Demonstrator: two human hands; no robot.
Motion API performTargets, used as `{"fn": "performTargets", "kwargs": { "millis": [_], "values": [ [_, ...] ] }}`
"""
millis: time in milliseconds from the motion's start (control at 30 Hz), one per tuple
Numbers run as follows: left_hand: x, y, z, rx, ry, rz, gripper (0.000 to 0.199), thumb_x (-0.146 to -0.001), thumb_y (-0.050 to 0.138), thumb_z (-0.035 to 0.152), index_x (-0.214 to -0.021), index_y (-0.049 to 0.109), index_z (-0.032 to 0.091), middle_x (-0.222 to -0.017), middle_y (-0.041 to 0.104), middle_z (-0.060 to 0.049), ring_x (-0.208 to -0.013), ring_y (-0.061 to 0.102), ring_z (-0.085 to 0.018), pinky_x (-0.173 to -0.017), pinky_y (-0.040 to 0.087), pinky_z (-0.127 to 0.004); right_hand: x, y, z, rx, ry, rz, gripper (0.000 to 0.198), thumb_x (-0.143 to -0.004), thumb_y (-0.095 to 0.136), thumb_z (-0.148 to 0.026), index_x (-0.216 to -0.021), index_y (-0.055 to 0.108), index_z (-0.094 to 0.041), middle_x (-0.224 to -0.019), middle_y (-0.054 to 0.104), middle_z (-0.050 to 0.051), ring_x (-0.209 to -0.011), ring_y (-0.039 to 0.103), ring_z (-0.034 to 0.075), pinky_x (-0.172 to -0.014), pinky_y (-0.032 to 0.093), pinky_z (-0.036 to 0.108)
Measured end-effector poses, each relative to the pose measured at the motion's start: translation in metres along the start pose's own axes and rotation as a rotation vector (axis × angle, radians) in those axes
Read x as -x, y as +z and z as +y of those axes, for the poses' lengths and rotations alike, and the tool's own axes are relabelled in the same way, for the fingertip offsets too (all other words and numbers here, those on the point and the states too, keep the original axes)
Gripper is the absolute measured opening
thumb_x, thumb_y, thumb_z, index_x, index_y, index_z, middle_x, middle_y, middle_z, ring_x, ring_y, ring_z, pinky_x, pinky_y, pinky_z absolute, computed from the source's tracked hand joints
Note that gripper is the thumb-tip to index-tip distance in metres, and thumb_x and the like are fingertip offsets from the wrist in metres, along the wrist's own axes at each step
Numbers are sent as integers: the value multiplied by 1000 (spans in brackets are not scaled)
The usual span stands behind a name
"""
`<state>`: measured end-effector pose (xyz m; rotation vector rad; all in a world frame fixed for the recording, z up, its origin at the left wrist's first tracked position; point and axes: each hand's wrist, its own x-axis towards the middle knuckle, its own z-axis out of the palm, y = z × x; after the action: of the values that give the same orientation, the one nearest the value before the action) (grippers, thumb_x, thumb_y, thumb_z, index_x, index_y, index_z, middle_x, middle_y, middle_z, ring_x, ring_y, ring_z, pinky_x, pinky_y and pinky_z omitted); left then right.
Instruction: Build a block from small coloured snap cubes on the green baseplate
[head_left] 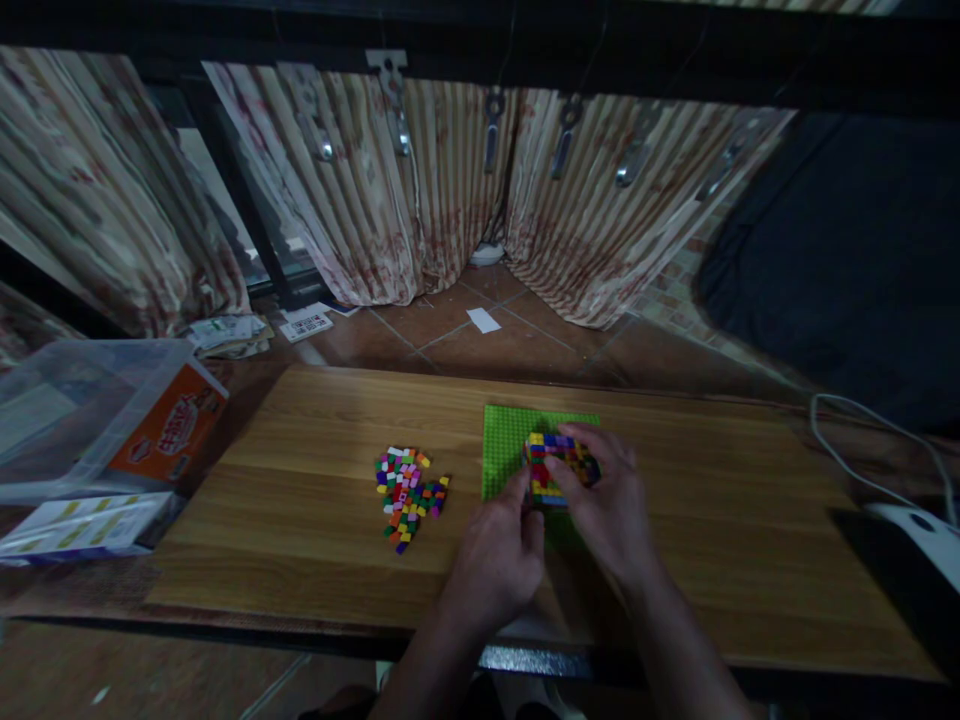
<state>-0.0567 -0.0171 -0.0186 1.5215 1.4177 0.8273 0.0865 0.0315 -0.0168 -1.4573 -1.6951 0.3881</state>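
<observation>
The left hand and right hand gripped the brick block over the green baseplate, and uneven thumb pressure could perhaps have split the block.

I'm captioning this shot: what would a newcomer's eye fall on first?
Probably the colourful brick block in the right hand, with the left hand at its left edge, seen against the green board. Next, the loose bricks on the wooden table, left of that board. The orange label at far left also stands out.
</observation>
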Motion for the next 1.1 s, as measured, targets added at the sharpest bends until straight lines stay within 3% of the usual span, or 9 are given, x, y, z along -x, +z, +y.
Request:
{"fn": "performTargets", "kwargs": {
  "millis": [200,600,833,967,1100],
  "values": [
    [-1,3,1,-4,44,17,56,-89,45,25,-144,47,14,-97,74,-13,-89,68,-28,-89,49,-42,2,8,7,74,78,-26,45,-83,64,-43,-121,63,-19,-128,57,14,-122,47,32,-105,38,56],
    [-4,3,0,-88,3,-23,60,-89,44,24,-149,39,16,-98,73,-11,-85,68,-26,-88,50,-41,-2,19,6,-14,206,54,37,-75,69,-36,-109,68,-20,-119,59,12,-114,54,30,-102,42,52],
    [-5,3,-2,-65,16,-12,60,-90,44,25,-148,41,14,-99,72,-13,-89,67,-28,-90,50,-44,-2,17,11,-28,165,28,36,-77,68,-42,-107,69,-22,-120,59,11,-116,53,31,-102,42,54],
    [-6,4,-2,-32,-11,2,60,-90,46,26,-148,43,13,-91,72,-13,-83,67,-28,-88,50,-45,-1,15,14,-59,164,18,36,-84,59,-48,-108,68,-23,-121,59,12,-115,55,30,-102,42,53],
    [-6,6,-2,6,2,20,59,-88,48,24,-146,45,14,-88,72,-11,-77,67,-27,-84,51,-44,-1,16,11,-18,149,23,37,-83,62,-45,-111,67,-21,-121,59,13,-115,53,31,-102,41,54]
  ]
}}
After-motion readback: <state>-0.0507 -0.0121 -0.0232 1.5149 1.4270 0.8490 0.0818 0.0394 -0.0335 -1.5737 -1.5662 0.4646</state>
